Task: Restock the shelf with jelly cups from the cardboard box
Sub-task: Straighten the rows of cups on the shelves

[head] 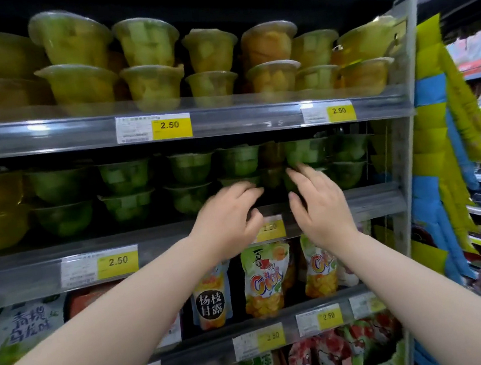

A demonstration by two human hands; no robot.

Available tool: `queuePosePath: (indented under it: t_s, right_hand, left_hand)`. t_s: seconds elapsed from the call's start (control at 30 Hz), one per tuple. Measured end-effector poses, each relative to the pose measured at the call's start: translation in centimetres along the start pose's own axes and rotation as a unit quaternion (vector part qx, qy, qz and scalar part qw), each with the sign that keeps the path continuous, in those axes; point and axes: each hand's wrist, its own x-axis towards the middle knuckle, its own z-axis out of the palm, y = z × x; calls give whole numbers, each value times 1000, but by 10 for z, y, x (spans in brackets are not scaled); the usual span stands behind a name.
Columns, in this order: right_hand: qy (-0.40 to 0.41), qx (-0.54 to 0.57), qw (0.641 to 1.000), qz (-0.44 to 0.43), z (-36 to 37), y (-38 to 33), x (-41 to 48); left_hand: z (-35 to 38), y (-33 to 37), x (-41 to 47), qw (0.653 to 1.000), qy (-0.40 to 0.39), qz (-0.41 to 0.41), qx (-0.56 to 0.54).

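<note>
Green jelly cups (125, 178) stand stacked two high along the middle shelf (380, 195). Yellow and orange jelly cups (152, 82) fill the shelf above. Both my hands reach into the middle shelf, right of its centre. My left hand (228, 217) has its fingers spread in front of a lower green cup (240, 180). My right hand (317, 203) has its fingers spread against another lower green cup (289, 182). Neither hand visibly grips anything. The cardboard box is out of view.
Price tags (170, 125) reading 2.50 line the shelf edges. Jelly drink pouches (263, 279) hang on the shelf below, more packets lower down. A metal upright (405, 131) ends the shelf unit on the right, with yellow and blue hanging goods (445, 133) beyond it.
</note>
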Motion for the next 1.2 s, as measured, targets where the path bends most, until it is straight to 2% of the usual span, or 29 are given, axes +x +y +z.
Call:
queuePosePath:
  t_s: [0.17, 0.23, 0.33, 0.47, 0.57, 0.73, 0.8, 0.87, 0.93, 1.03, 1.2]
  right_hand:
    - [-4, 18, 996, 83, -13, 34, -11]
    - [6, 33, 997, 71, -13, 44, -7]
    - [-11, 65, 996, 60, -14, 57, -4]
    - [-8, 55, 998, 2, -10, 75, 2]
    - [-55, 53, 997, -14, -7, 84, 9]
    - [-85, 55, 994, -33, -7, 85, 17]
    - [-101, 126, 987, 20, -9, 86, 22]
    - [-109, 224, 964, 93, -12, 84, 31]
    - [-137, 272, 943, 132, -12, 80, 41]
    - [-181, 262, 937, 144, -10, 75, 50]
    - [-194, 194, 957, 96, -9, 74, 46]
  left_hand:
    - [20, 33, 21, 999, 1, -17, -43]
    - [29, 46, 25, 998, -1, -34, -51]
    - [40, 60, 32, 999, -11, -36, -6]
    - [44, 69, 45, 997, 10, -79, 15]
    - [48, 72, 52, 993, -3, -110, 44]
    - [47, 72, 63, 987, 8, -163, 1]
    - [45, 72, 70, 980, 23, -194, -48]
    - [44, 76, 77, 966, 28, -229, -119]
    - [45, 80, 84, 960, 15, -237, -147]
    - [47, 84, 86, 970, -15, -221, -101]
    - [51, 79, 86, 976, -32, -205, -58]
